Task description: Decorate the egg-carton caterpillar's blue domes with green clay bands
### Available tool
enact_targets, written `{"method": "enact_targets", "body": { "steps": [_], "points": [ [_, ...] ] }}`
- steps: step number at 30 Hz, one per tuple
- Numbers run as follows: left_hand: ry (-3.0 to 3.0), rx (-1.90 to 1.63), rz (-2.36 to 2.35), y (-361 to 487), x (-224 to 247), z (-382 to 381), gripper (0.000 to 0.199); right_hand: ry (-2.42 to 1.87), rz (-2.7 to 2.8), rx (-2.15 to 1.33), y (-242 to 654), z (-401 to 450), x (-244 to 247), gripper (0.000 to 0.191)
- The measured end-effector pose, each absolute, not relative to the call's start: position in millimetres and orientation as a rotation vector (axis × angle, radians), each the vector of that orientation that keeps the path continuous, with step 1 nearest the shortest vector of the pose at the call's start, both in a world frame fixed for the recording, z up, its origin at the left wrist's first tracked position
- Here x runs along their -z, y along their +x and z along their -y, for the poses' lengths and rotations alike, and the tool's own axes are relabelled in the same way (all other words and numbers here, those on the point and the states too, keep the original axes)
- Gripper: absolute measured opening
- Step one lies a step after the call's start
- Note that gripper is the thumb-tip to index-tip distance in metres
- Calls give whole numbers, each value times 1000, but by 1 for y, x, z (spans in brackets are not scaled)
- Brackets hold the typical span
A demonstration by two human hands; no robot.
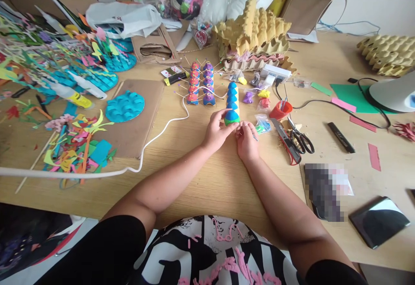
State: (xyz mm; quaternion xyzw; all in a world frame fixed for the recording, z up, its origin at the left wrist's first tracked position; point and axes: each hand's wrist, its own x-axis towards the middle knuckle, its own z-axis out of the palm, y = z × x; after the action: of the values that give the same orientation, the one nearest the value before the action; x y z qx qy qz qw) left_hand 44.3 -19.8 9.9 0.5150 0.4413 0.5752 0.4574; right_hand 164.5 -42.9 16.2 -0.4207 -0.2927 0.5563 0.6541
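1. The near end of a strip of blue-domed egg-carton cups (232, 97) is grasped by the left hand (215, 133), its fingers curled around the last cup, which is edged in green.
2. The right hand (248, 140) is held just beside that end, with fingers bent and fingertips pinched together; what is between them cannot be told.
3. The strip is placed at the middle of the light wooden table (194, 172), pointed away from the body.
4. Beyond the left hand, a red-and-blue cup strip (193, 84) and a purple-and-blue cup strip (208, 84) are set side by side.
5. To the right of the right hand, an orange-red plastic cup (280, 110), a red-and-grey utility knife (288, 142) and black-handled scissors (301, 140) are laid out.
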Motion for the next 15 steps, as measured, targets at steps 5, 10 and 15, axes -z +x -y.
{"method": "enact_targets", "body": {
  "steps": [5, 10, 15],
  "points": [
    [1350, -1362, -1153, 44, -14, 20, 53, -1017, 667, -1012, 166, 42, -16, 50],
    [1896, -1140, -1213, 25, -20, 29, 46, -1004, 698, -904, 166, 42, -19, 56],
    [2108, -960, -1281, 9, -19, 41, 44, -1006, 771, -749, 179, 36, -47, 56]
  ]
}}
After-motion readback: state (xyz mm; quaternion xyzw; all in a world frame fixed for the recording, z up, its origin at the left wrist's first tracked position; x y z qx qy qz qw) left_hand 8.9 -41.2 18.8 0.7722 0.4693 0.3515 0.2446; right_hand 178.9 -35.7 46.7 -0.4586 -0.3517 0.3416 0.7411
